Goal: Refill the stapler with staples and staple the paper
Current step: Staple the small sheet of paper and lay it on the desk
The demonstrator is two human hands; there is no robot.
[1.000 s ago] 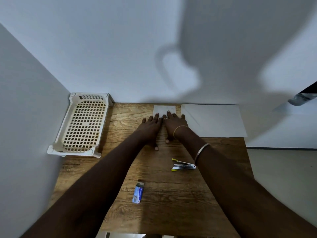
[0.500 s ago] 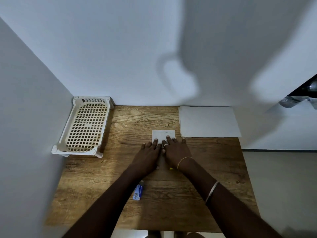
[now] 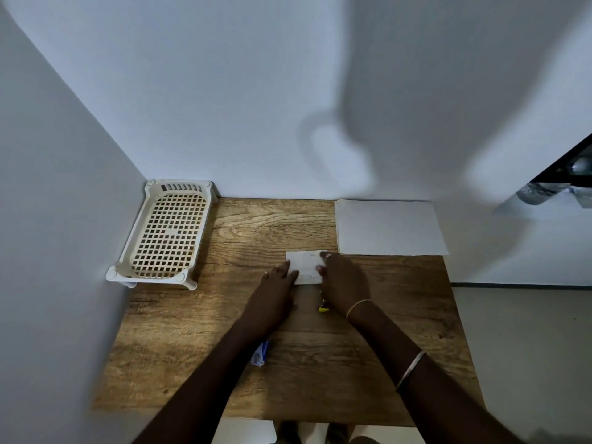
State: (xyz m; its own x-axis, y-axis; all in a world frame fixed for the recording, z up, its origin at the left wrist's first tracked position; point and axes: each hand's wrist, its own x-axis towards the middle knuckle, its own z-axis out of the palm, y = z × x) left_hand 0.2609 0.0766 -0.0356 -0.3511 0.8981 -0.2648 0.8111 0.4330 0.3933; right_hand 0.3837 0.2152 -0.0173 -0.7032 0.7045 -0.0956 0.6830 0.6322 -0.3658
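A small folded white paper (image 3: 306, 266) lies flat on the wooden table (image 3: 400, 315). My left hand (image 3: 278, 285) touches its left edge with straight fingers. My right hand (image 3: 345, 282) rests against its right edge, fingertips on the paper. Most of the stapler is hidden under my right wrist; only its yellow tip (image 3: 323, 309) shows. The blue and white staple box (image 3: 261, 354) lies nearer to me, partly covered by my left forearm.
A larger white sheet (image 3: 389, 227) lies at the table's far right corner. A cream plastic lattice basket (image 3: 166, 232) stands at the far left against the wall. Walls close the left and far sides; the floor drops off on the right.
Both hands slid the small paper from the far edge toward me. They have since parted to its two sides, uncovering more of the paper. The stapler is now under my right wrist.
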